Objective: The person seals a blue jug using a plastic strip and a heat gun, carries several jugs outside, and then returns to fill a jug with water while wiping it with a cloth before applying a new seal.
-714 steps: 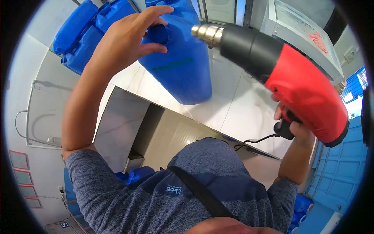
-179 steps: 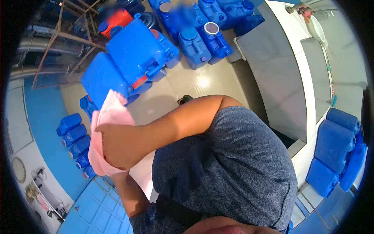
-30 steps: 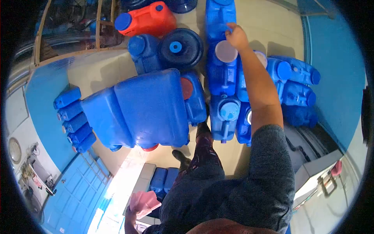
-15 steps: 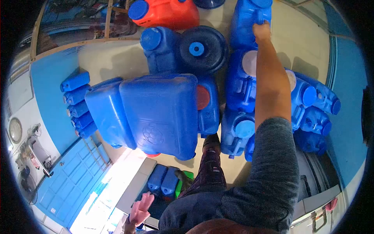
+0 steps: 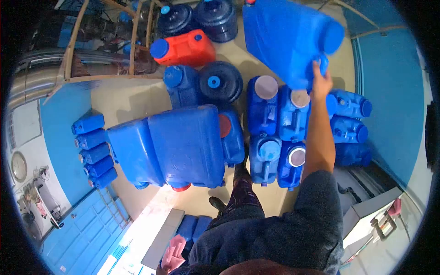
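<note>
Blue-walled room, tiled floor (image 5: pixel 133 98) crowded with containers. Nearest me, my left hand (image 5: pixel 161 270) clutches a pink cloth (image 5: pixel 173 254). Farther out, my right hand (image 5: pixel 321 82) grips the blue jerrycan (image 5: pixel 286 36) by its handle, lifted and tilted above the standing jerrycans (image 5: pixel 279 133). I'd keep it steady.

1. Shirt (image 5: pixel 293 229): grey heathered knit, with a darker navy band across the front as I view it from above.
2. Right sleeve (image 5: pixel 318 192): same grey knit, ending above the elbow; forearm bare, right hand (image 5: pixel 322 82) bare, no glove or watch.
3. Trousers (image 5: pixel 243 197): dark fabric with a reddish pattern.
4. Shoe (image 5: pixel 215 202): dark, rounded toe.
</note>
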`<move>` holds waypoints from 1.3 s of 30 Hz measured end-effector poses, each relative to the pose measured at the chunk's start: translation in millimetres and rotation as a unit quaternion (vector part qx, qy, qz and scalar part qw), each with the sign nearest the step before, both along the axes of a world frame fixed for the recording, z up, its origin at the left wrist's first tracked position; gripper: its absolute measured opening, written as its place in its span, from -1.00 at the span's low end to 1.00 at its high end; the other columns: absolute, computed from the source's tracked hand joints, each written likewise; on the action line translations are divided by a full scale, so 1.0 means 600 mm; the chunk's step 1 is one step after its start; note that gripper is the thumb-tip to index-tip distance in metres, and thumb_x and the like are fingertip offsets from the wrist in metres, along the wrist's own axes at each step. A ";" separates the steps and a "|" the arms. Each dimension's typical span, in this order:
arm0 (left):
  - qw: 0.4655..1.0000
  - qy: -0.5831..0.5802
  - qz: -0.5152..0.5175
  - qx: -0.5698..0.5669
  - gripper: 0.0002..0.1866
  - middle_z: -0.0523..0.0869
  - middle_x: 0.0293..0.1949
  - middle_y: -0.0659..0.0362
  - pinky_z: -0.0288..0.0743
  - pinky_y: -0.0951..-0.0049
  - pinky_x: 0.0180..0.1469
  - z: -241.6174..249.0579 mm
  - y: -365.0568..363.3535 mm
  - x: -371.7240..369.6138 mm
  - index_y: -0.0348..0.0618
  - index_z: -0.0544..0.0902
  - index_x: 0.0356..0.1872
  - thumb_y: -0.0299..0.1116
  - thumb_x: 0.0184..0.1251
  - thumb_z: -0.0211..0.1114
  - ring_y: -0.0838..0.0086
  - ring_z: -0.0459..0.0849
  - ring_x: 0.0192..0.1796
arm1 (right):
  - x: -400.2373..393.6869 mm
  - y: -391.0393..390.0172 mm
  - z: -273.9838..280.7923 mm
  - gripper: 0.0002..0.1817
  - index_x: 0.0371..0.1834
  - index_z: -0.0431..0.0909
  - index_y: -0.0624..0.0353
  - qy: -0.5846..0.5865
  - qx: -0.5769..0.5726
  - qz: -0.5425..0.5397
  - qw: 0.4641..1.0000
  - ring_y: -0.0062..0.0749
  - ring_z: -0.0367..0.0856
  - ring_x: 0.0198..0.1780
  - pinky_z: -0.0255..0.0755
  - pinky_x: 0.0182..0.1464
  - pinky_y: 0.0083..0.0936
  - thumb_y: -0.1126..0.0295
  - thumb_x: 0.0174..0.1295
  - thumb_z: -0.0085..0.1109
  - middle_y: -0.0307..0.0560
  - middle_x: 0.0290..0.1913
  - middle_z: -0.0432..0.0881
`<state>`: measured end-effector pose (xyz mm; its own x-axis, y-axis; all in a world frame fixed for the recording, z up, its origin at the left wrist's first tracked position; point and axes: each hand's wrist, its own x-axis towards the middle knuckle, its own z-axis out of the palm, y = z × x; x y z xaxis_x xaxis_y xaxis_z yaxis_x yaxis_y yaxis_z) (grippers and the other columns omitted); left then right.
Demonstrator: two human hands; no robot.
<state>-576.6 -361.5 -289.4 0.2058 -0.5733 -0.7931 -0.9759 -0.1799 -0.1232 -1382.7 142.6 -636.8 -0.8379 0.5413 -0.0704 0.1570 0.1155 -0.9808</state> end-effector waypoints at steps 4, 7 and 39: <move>1.000 0.025 -0.002 0.003 -0.48 0.69 0.01 0.05 0.57 0.28 0.08 -0.033 -0.004 0.013 -0.31 0.50 0.24 -0.42 0.25 0.38 0.30 0.67 0.00 | 0.102 0.081 0.036 -0.77 -0.07 0.73 0.21 0.077 -0.054 -0.022 0.995 -0.61 0.58 -0.25 0.47 -0.13 -0.57 0.37 0.27 0.37 -0.29 -0.23 0.71; 0.999 0.041 -0.006 0.006 -0.49 0.69 0.00 0.05 0.57 0.28 0.08 -0.046 -0.010 0.021 -0.31 0.51 0.23 -0.43 0.25 0.37 0.29 0.67 0.00 | 0.131 0.094 0.063 -0.95 -0.28 0.69 0.07 0.125 -0.058 -0.048 0.989 -0.77 0.36 -0.44 0.17 -0.40 -0.68 0.39 0.28 0.34 -0.45 -0.42 0.55; 0.988 -0.068 0.128 -0.056 -0.49 0.66 0.06 0.07 0.48 0.25 0.19 0.093 0.139 0.037 -0.26 0.46 0.29 -0.51 0.29 0.27 0.29 0.62 0.09 | -0.109 -0.260 -0.339 -0.34 0.41 0.27 -0.04 -0.178 0.471 0.359 0.786 0.16 0.60 0.23 0.41 0.30 0.00 0.26 0.21 0.20 0.25 0.18 0.63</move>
